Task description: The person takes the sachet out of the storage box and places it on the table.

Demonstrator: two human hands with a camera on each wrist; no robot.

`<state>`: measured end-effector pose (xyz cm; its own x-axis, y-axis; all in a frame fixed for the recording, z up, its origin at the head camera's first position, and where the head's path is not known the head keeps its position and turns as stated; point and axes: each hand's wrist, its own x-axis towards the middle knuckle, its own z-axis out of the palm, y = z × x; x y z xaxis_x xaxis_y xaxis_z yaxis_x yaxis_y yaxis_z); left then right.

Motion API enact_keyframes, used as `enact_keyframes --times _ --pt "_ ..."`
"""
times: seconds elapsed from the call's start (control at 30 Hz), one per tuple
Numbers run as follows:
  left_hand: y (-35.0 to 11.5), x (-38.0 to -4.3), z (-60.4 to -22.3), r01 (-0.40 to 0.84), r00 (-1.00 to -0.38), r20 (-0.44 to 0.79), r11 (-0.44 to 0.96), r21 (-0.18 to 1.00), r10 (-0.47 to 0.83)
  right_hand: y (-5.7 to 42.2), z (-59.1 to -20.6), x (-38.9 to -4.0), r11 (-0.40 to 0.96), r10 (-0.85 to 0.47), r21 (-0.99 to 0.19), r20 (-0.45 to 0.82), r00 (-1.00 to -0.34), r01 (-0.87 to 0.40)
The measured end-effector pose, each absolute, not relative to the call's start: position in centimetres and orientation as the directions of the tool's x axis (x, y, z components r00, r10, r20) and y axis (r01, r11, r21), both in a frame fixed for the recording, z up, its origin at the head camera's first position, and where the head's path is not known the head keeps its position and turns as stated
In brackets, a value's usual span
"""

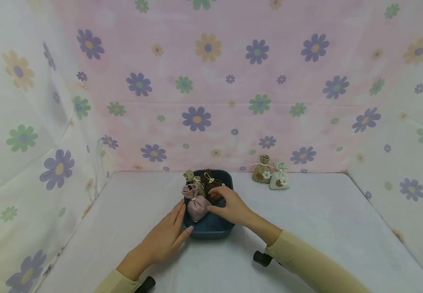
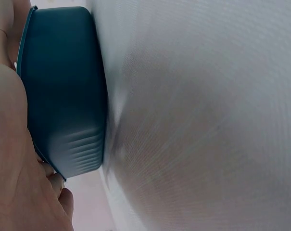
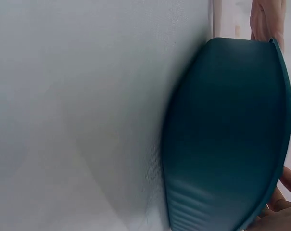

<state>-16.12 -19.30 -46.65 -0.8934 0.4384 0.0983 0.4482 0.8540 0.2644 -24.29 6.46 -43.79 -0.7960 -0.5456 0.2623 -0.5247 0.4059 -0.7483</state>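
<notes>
A dark blue bin (image 1: 211,232) stands on the white surface, holding small drawstring pouches. In it a pink pouch (image 1: 198,208) leans at the front left, an olive pouch (image 1: 198,184) is behind it, and a dark brown pouch (image 1: 211,184) is at the back right. My left hand (image 1: 165,236) rests against the bin's left side, fingers extended along the rim. Reaching over the right rim, my right hand (image 1: 231,205) holds the lower part of the brown pouch between curled fingers and thumb. The thumb tip is beside the pink pouch; the grip is partly hidden.
Outside the bin, an olive-green pouch (image 1: 261,173) and a pale mint pouch (image 1: 279,177), each with a white flower, stand side by side at the back right. Flower-printed cloth walls (image 1: 207,81) enclose the back and sides.
</notes>
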Motion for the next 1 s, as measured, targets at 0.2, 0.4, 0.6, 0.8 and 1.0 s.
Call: enact_keyframes --times 0.2,0.4,0.6,0.8,1.0 --pt "-19.3 -16.2 -46.7 0.448 -0.893 0.107 0.850 0.275 0.436 5.4 -44.3 -24.8 0.412 -0.552 -0.737 0.267 -0.790 -0.536" --pt "-19.4 -16.2 -46.7 0.447 -0.894 0.111 0.854 0.266 0.433 4.6 -44.1 -25.4 0.388 -0.554 -0.757 0.265 -0.789 -0.526" --pt "-19.4 -16.4 -46.8 0.450 -0.893 0.106 0.853 0.265 0.438 3.9 -44.4 -25.9 0.387 -0.553 -0.758 0.265 -0.790 -0.525" --pt "-19.4 -16.4 -46.8 0.450 -0.892 0.086 0.852 0.269 0.444 3.2 -45.2 -26.3 0.425 -0.555 -0.743 0.238 -0.797 -0.517" --pt "-19.3 -16.3 -46.9 0.446 -0.893 0.083 0.852 0.275 0.442 2.6 -45.7 -26.3 0.455 -0.551 -0.733 0.215 -0.806 -0.506"
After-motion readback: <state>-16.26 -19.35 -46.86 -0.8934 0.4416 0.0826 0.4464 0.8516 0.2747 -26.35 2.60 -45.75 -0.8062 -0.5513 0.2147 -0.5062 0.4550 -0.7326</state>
